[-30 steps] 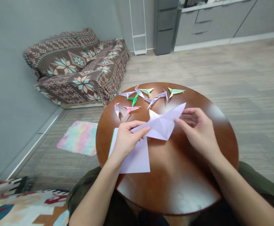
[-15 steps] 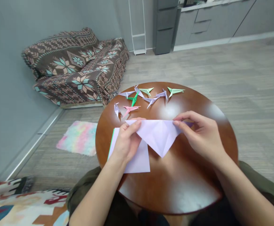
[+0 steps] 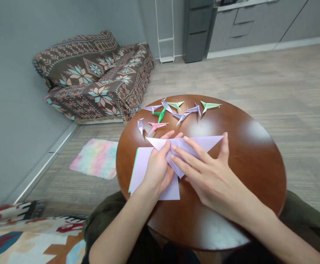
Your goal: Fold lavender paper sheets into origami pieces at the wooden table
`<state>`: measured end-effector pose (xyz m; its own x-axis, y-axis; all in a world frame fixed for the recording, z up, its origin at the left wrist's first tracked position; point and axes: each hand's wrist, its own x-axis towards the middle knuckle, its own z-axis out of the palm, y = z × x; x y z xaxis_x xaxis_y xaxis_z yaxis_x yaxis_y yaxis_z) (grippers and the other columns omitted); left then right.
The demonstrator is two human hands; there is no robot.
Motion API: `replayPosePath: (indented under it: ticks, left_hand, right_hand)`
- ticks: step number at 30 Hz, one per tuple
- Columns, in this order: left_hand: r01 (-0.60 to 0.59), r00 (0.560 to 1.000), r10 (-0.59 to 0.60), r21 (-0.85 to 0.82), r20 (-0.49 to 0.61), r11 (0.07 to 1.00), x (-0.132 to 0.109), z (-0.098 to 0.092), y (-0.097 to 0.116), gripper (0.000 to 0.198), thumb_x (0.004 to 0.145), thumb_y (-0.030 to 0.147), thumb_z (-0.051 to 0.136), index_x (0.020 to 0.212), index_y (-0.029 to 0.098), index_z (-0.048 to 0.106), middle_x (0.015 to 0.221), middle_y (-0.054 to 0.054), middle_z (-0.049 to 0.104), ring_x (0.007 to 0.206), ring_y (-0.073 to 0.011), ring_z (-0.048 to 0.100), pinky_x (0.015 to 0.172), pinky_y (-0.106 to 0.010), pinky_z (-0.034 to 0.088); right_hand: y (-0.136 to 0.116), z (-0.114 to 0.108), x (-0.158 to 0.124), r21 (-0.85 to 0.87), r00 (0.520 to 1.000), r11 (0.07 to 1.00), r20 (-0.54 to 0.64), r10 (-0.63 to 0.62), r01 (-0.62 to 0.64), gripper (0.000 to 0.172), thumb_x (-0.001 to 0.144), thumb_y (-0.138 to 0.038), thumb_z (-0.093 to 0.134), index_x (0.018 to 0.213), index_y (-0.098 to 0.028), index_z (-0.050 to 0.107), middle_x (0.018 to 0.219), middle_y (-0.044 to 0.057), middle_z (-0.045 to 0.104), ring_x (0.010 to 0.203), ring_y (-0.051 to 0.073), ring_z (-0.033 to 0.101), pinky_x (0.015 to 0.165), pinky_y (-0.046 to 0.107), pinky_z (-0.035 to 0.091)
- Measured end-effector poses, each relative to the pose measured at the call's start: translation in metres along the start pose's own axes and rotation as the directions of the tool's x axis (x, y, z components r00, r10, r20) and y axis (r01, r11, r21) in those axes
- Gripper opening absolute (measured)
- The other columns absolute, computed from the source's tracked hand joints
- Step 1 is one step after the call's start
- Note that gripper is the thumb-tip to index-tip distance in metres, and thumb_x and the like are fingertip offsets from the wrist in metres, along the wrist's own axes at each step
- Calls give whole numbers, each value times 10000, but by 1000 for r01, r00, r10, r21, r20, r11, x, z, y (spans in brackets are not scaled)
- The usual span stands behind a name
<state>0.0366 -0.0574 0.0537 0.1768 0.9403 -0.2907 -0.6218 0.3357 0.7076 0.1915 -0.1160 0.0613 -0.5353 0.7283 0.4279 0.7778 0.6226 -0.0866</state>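
Note:
A folded sheet of lilac origami paper lies on the round wooden table, forming a wide triangle with a point toward me. My left hand grips its left part, with the fingers curled over the fold. My right hand presses down on its right part, fingers spread flat. Beneath my left hand lies a stack of lilac paper with a green edge. Several small paper origami figures in lilac, green and pink stand at the far side of the table.
A patterned brown sofa throw lies against the wall at left, and a pastel fluffy mat is on the floor left of the table. Grey cabinets stand at the back. A patterned rug lies at lower left.
The paper has been lowered and flattened toward the table. My right hand has moved from pinching its edge to pressing flat on top. The view has shifted slightly.

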Motion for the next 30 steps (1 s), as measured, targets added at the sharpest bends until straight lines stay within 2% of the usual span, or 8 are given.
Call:
replayPosePath:
  ticks: [5, 12, 15, 18, 21, 23, 26, 30]
  left_hand:
    - [182, 983, -180, -114, 29, 977, -2, 1, 7, 257, 977, 198, 554, 1188, 141, 689, 1144, -136, 784, 1027, -229, 763, 994, -354, 579]
    - [157, 983, -133, -197, 129, 968, -6, 5, 7, 310, 1029, 299, 479, 1149, 121, 702, 1307, -170, 730, 1274, -283, 672, 1122, -416, 500]
    - [145, 972, -107, -175, 207, 974, -9, 7, 5, 323, 1034, 360, 499, 1114, 137, 717, 1336, -158, 720, 1360, -304, 609, 1159, -429, 463]
    - [122, 947, -68, -155, 314, 980, -14, 8, 4, 318, 979, 428, 621, 1111, 153, 709, 1364, -154, 704, 1401, -325, 570, 1189, -446, 429]
    - [54, 939, -16, -101, 344, 993, -17, 9, 0, 319, 881, 270, 775, 1169, 192, 664, 1378, -129, 700, 1396, -294, 578, 1203, -434, 409]
    - [11, 944, 13, -71, 329, 997, -17, 8, -2, 336, 873, 220, 793, 1173, 215, 640, 1371, -113, 706, 1372, -271, 602, 1188, -430, 426]
    - [-20, 948, 47, -89, 315, 996, -15, 7, -3, 283, 913, 317, 770, 1136, 218, 629, 1354, -111, 716, 1335, -272, 633, 1139, -434, 481]
    - [-49, 961, 75, -104, 266, 993, -12, 6, -4, 233, 944, 354, 731, 1098, 224, 615, 1307, -97, 744, 1286, -268, 668, 1044, -416, 559]
  right_hand:
    - [3, 12, 2, -2, 995, 997, -72, 76, -76, 490, 991, 0, 419, 1398, -206, 599, 1473, 64, 653, 1498, 318, 453, 1137, 748, -265]
    - [9, 11, 1, 231, 957, 959, -198, 214, -167, 289, 1042, -178, 527, 1273, -237, 690, 1349, 48, 741, 1422, 386, 535, 1155, 815, -96]
    - [9, 12, 1, 339, 891, 915, -314, 327, -217, 208, 1027, -197, 574, 1090, -272, 758, 1248, 29, 791, 1337, 362, 611, 1185, 780, 94]
    - [11, 12, 1, 429, 838, 873, -368, 403, -232, 211, 1012, -179, 587, 1054, -281, 767, 1165, 40, 817, 1298, 348, 631, 1137, 703, 320]
    - [13, 12, 1, 493, 820, 840, -369, 437, -225, 217, 1006, -172, 591, 1106, -265, 760, 1159, 68, 816, 1284, 342, 637, 1093, 653, 414]
    - [14, 12, 1, 527, 822, 823, -359, 441, -211, 217, 1000, -173, 606, 1127, -263, 757, 1185, 77, 808, 1285, 335, 639, 1094, 641, 429]
    - [15, 14, 0, 530, 842, 830, -358, 404, -173, 243, 986, -150, 627, 1144, -282, 757, 1252, 67, 787, 1346, 334, 605, 1127, 649, 404]
    - [10, 16, -1, 372, 878, 917, -378, 294, -147, 228, 960, -130, 664, 1091, -287, 764, 1305, 50, 764, 1435, 387, 518, 1177, 774, 194]
